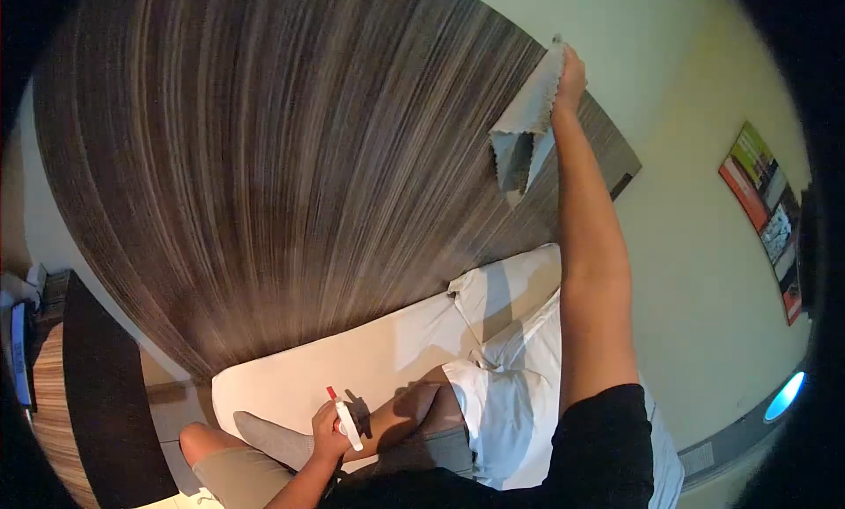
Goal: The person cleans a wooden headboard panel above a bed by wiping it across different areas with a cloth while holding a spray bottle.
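Note:
My right hand [570,79] is raised high at the upper right, its fingers closed on a grey cloth [533,101] with a jagged edge. The cloth hangs down against the top edge of the dark striped wooden panel [290,157]. Low in the view, my left hand [327,434] is wrapped round a white bottle [349,425] with a red tip, held above my legs and the bed. The exact kind of bottle is hard to tell.
Beneath the panel lies a bed with a white mattress [317,364] and a pillow [519,289]. White bedding [510,412] is bunched beside my legs. A dark side table [110,403] stands at the left. A colourful picture [770,218] hangs on the right wall.

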Demonstrator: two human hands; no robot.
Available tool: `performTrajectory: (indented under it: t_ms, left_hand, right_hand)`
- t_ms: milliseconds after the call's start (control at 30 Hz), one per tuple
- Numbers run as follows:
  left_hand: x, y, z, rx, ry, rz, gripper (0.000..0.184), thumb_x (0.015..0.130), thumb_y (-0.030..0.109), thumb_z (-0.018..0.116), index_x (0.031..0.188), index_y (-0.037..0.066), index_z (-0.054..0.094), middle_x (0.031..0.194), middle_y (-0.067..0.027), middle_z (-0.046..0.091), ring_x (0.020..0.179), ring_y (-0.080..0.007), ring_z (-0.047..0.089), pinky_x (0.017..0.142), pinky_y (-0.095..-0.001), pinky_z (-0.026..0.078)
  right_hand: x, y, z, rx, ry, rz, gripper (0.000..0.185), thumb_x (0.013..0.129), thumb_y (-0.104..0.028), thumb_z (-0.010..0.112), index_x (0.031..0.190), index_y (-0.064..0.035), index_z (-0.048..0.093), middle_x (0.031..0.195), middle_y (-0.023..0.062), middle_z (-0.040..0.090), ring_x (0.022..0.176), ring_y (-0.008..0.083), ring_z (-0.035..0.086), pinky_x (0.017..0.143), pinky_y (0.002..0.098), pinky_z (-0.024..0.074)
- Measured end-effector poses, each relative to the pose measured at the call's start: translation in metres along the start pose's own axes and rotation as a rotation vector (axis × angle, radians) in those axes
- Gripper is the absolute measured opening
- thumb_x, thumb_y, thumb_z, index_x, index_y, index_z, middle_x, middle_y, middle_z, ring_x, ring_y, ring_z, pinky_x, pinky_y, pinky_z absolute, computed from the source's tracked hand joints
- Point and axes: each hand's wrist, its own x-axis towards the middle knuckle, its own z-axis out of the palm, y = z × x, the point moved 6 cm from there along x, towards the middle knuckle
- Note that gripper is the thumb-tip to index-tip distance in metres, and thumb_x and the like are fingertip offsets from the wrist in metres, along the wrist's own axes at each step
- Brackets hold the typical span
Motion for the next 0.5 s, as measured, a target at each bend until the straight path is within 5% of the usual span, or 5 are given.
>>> performTrajectory:
  t_ms: [200,267,400,467,500]
  left_hand:
    - [0.0,-0.003,0.005,-0.08,-0.003,-0.033,0.02,0.066,0.01,0.07,0.082,0.002,0.061,0.074,-0.0148,0.06,0.068,-0.0333,0.061,0.062,-0.038,0.048]
    - [0.002,0.006,0.005,-0.009,0.005,0.039,0.013,0.069,0.002,0.066,0.077,0.0,0.055,0.072,-0.0083,0.058,0.063,-0.0175,0.058,0.06,-0.0302,0.047]
    - [0.002,0.005,0.005,-0.033,-0.018,-0.006,0.013,0.069,0.002,0.067,0.077,0.0,0.056,0.071,-0.0079,0.058,0.063,-0.0178,0.058,0.059,-0.0301,0.046]
    - [0.0,0.003,0.005,-0.05,-0.045,0.01,0.023,0.067,0.007,0.068,0.088,0.0,0.063,0.076,-0.0158,0.06,0.07,-0.0336,0.061,0.063,-0.0381,0.048]
    - [0.0,0.003,0.004,-0.052,-0.039,0.005,0.023,0.067,0.007,0.068,0.088,0.0,0.063,0.076,-0.0158,0.06,0.07,-0.0336,0.061,0.063,-0.0381,0.048]
  right_hand:
    - [-0.021,-0.072,0.016,-0.085,0.142,-0.284,0.046,0.094,-0.051,0.04,0.103,-0.0121,0.064,0.095,0.0105,0.065,0.092,0.0332,0.059,0.081,0.05,0.0414]
    - [-0.025,-0.093,0.011,-0.095,0.14,-0.277,0.047,0.094,-0.051,0.04,0.101,-0.0117,0.064,0.094,0.0099,0.065,0.091,0.0326,0.059,0.08,0.0496,0.0417]
    - [-0.033,-0.14,0.007,-0.121,0.148,-0.288,0.046,0.094,-0.05,0.041,0.097,-0.0094,0.063,0.092,0.0094,0.064,0.088,0.0325,0.059,0.076,0.0496,0.0421]
    - [-0.04,-0.163,-0.002,-0.113,0.245,-0.311,0.047,0.094,-0.051,0.04,0.096,-0.0101,0.063,0.09,0.0093,0.064,0.086,0.0336,0.059,0.076,0.05,0.0423]
    - [-0.043,-0.174,0.002,-0.095,0.318,-0.34,0.048,0.095,-0.051,0.038,0.096,-0.0109,0.064,0.088,0.0091,0.064,0.085,0.0346,0.059,0.075,0.0504,0.0424]
